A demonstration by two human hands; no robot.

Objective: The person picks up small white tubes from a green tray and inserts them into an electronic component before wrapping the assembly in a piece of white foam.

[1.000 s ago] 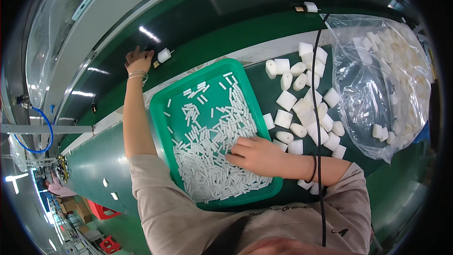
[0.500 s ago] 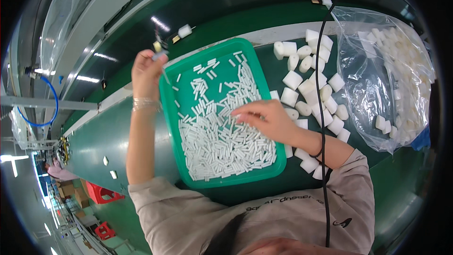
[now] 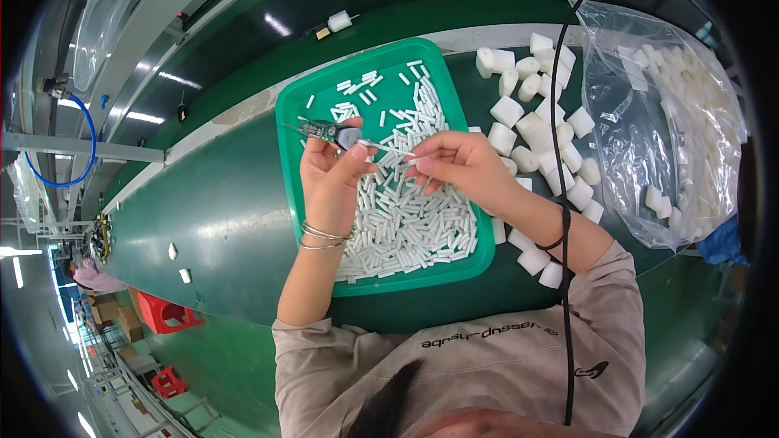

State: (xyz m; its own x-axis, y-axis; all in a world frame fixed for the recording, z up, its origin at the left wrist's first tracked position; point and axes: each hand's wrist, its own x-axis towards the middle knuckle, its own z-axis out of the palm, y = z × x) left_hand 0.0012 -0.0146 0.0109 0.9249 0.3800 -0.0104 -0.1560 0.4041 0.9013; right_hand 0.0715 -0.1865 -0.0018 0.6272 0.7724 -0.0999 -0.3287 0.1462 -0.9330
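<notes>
My left hand [image 3: 331, 182] is closed on a small electronic assembly [image 3: 329, 130], a circuit board with a rounded grey end and a thin pale stem. My right hand [image 3: 464, 169] meets that stem with thumb and fingertips pinched together. What lies between those fingertips is too small to make out. Both hands are over a green tray [image 3: 480, 243]. A heap of short white tubes [image 3: 410, 231] fills most of it, with looser ones toward the far side.
White foam plugs [image 3: 531, 126] lie right of the tray, beside a clear plastic bag [image 3: 633, 154] of more plugs. A black cable [image 3: 565, 292] hangs across the right side. Another assembly [image 3: 334, 23] lies on the belt beyond the tray. Red stools [image 3: 165, 314] stand at left.
My left hand has come from the tray's far left corner toward its middle, bringing the assembly. My right hand has risen slightly from the tube heap to meet the stem.
</notes>
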